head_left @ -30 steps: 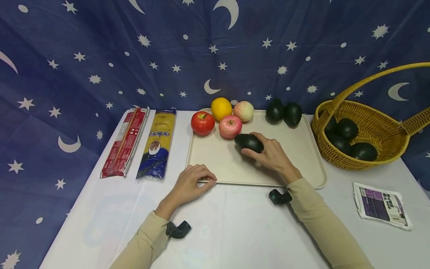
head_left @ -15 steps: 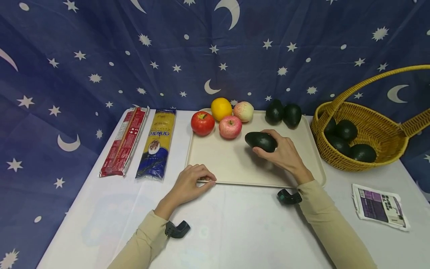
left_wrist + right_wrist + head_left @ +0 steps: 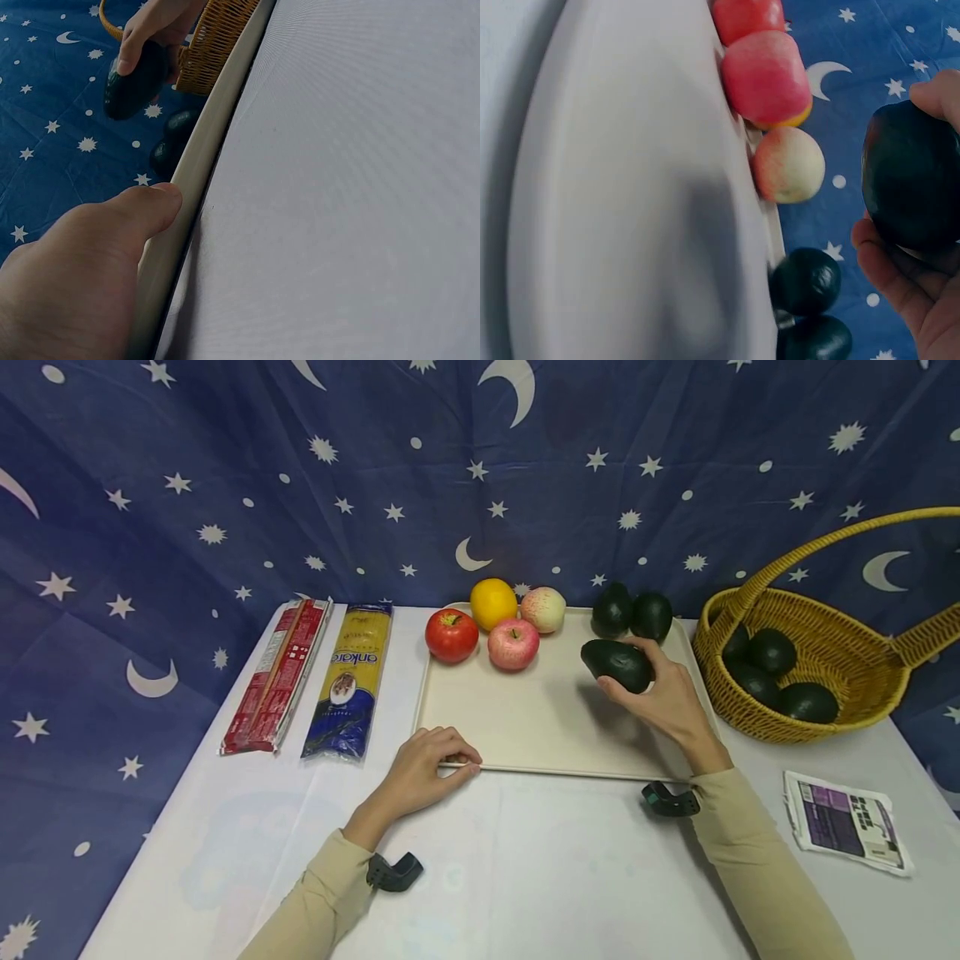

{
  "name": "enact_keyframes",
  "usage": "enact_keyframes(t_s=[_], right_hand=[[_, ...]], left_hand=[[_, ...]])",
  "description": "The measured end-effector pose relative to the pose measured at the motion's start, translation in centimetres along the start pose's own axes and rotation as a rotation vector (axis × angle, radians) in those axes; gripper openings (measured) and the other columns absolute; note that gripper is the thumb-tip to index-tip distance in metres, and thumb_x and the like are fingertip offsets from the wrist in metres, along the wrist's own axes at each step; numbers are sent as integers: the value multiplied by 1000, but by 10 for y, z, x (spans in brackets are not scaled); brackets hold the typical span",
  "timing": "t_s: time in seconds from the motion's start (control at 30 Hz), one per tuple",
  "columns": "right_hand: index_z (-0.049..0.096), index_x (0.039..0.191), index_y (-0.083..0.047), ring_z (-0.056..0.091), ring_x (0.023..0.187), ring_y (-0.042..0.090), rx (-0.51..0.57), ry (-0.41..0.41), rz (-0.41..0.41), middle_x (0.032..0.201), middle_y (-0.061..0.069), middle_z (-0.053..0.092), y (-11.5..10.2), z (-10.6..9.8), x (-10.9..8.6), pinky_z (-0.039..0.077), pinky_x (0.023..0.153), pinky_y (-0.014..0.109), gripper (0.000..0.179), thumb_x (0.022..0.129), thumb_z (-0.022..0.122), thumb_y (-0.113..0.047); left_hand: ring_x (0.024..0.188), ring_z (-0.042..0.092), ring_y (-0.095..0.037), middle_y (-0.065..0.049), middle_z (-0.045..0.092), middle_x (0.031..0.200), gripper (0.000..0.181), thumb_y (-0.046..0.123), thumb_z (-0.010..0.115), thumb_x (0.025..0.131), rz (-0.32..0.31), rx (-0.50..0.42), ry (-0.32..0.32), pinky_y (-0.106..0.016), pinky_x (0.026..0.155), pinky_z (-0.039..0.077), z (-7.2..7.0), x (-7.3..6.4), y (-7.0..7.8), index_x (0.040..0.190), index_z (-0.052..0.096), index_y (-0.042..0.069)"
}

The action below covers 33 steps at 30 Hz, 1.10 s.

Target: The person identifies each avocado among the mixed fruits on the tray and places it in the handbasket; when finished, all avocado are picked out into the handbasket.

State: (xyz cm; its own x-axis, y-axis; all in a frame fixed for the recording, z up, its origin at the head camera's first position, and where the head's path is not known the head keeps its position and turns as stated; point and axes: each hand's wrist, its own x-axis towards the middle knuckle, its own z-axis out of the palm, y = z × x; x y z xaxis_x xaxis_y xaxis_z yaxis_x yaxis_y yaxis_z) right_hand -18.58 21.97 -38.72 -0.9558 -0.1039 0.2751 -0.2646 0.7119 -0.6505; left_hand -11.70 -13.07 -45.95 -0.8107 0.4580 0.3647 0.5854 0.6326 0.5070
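My right hand (image 3: 671,697) grips a dark green avocado (image 3: 617,663) between thumb and fingers, holding it above the right half of the cream tray (image 3: 510,727). Its shadow falls on the tray below, and the right wrist view shows the avocado (image 3: 907,176) raised off the surface. My left hand (image 3: 429,770) holds the tray's front rim near the left corner; the left wrist view has the thumb (image 3: 154,206) lying along that rim. Two more avocados (image 3: 612,608) lie together at the tray's back right, just behind the held one.
A red apple (image 3: 452,635), a pink apple (image 3: 513,644), an orange (image 3: 493,604) and a peach (image 3: 543,610) cluster at the tray's back left. A wicker basket (image 3: 870,652) with several avocados stands right. Pasta packets (image 3: 348,681) lie left, a white-purple pouch (image 3: 847,822) front right.
My right hand has carried the avocado rightward, from beside the pink apple to in front of the two back avocados. The left hand has stayed at the tray's rim.
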Motion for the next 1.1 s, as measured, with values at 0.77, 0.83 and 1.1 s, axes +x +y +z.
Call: enact_keyframes(t_s=[0.77,0.83,1.1], right_hand=[[46,136,-30,48,79,12,6,169,22,112,12,60,13,-49,-12,35,67,17,65,78,75,-32],[47,135,-29,46,76,8,8,195,19,108,13,61,16,-53,-13,34,65,17,64,78,76,-30],[48,135,-30,46,92,-3,42,269,61,124,14,58,21,-63,-13,34,74,9,66,76,77,-28]], left_hand=[[79,52,3,21,60,85,8,33,72,82,-2,3,-9,-22,72,35,0,0,2,90,69,32],[78,52,3,21,59,85,8,33,72,83,-2,6,-10,-22,71,35,0,0,2,90,70,32],[79,53,3,19,60,85,8,31,72,83,-24,-4,-19,-23,72,35,-3,1,3,90,70,31]])
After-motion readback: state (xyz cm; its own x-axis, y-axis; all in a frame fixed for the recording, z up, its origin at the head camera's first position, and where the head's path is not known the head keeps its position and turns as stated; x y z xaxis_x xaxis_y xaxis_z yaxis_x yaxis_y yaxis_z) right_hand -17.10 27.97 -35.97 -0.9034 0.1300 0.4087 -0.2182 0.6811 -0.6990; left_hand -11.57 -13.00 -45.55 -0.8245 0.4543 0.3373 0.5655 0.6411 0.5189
